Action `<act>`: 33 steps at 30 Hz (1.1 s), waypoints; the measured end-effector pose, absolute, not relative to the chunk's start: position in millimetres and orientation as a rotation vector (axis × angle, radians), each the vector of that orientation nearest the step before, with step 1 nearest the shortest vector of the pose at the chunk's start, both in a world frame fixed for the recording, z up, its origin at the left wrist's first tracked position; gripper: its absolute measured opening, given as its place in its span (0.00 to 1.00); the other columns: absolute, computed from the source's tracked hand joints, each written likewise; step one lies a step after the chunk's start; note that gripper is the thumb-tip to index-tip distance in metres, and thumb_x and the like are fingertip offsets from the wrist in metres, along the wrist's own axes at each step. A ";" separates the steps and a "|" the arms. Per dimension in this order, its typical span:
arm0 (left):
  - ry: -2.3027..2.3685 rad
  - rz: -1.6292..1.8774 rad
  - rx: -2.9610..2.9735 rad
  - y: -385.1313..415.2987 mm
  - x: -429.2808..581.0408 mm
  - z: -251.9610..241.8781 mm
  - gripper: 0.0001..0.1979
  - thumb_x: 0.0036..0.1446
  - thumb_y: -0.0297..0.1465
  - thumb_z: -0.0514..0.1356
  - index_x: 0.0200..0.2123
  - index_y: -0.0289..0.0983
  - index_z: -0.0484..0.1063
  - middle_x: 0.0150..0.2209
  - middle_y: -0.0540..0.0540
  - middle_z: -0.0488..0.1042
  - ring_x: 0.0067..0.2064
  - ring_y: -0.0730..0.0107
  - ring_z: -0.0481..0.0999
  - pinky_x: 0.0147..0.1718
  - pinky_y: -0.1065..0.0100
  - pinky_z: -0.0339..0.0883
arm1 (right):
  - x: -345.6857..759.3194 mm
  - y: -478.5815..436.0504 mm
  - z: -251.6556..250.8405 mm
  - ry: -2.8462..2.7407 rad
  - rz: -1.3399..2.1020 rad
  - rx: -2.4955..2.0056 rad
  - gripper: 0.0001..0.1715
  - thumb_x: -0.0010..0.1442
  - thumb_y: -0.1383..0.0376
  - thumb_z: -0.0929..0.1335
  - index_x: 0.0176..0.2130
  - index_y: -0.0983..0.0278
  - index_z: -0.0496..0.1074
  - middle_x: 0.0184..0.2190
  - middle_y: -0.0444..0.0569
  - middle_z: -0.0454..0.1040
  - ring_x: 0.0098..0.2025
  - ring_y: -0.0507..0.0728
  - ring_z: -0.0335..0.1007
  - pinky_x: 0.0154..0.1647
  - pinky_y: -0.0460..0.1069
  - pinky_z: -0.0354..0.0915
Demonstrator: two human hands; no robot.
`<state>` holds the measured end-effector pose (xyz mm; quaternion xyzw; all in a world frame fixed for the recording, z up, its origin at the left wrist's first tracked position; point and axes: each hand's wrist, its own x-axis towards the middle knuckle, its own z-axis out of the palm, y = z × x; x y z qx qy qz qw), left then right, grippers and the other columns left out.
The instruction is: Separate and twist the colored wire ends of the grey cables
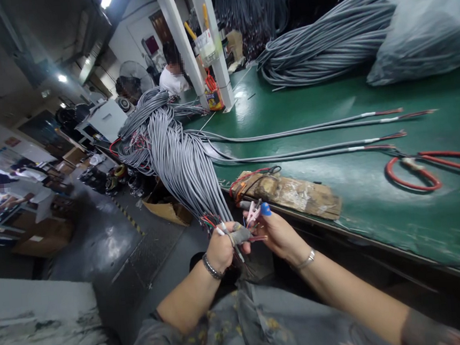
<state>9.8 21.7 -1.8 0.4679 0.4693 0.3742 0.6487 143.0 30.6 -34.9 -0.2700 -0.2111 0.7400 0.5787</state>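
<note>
My left hand [221,247] is closed round the stripped end of a grey cable, and a grey wrap covers its thumb. Thin red and dark wires [259,238] stick out from it to the right. My right hand [283,236], with a blue finger cot [265,209] on the thumb, is pinched near those wires. A small pink clip [253,213] sits at its fingertips; the exact grip is partly hidden. Beyond my left hand hangs a thick bundle of grey cables [183,163], with coloured wire ends [210,221] near my knuckles.
A worn wooden block [296,194] with wires lies at the green table's [431,224] edge. Red-handled pliers [411,164] and several loose cables [312,151] lie beyond. A large cable coil [323,41] is partly under plastic [426,26]. A white post [213,50] stands behind; a person [173,75] sits past it.
</note>
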 end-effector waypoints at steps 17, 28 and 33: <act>1.104 0.820 1.283 11.7 -0.5 -8.8 0.22 0.45 0.47 0.66 0.18 0.34 0.70 0.15 0.48 0.70 0.17 0.77 0.64 0.20 0.73 0.57 | 145.5 28.5 -35.4 -0.391 1.808 -0.597 0.25 0.44 0.43 0.75 0.31 0.60 0.78 0.28 0.47 0.77 0.25 0.53 0.68 0.26 0.48 0.66; 1.190 0.956 1.293 6.1 12.8 -9.6 0.23 0.47 0.51 0.64 0.21 0.35 0.70 0.18 0.47 0.73 0.20 0.74 0.69 0.23 0.72 0.64 | 144.2 23.6 -40.7 -0.561 1.652 -0.682 0.25 0.49 0.44 0.73 0.32 0.63 0.76 0.22 0.44 0.72 0.24 0.54 0.66 0.28 0.51 0.65; 1.180 0.975 1.250 7.9 13.3 -13.1 0.22 0.48 0.49 0.64 0.21 0.35 0.70 0.18 0.48 0.73 0.20 0.74 0.69 0.23 0.72 0.65 | 143.7 22.6 -39.0 -0.588 1.556 -0.754 0.27 0.48 0.40 0.72 0.30 0.61 0.76 0.22 0.45 0.73 0.23 0.55 0.66 0.28 0.51 0.64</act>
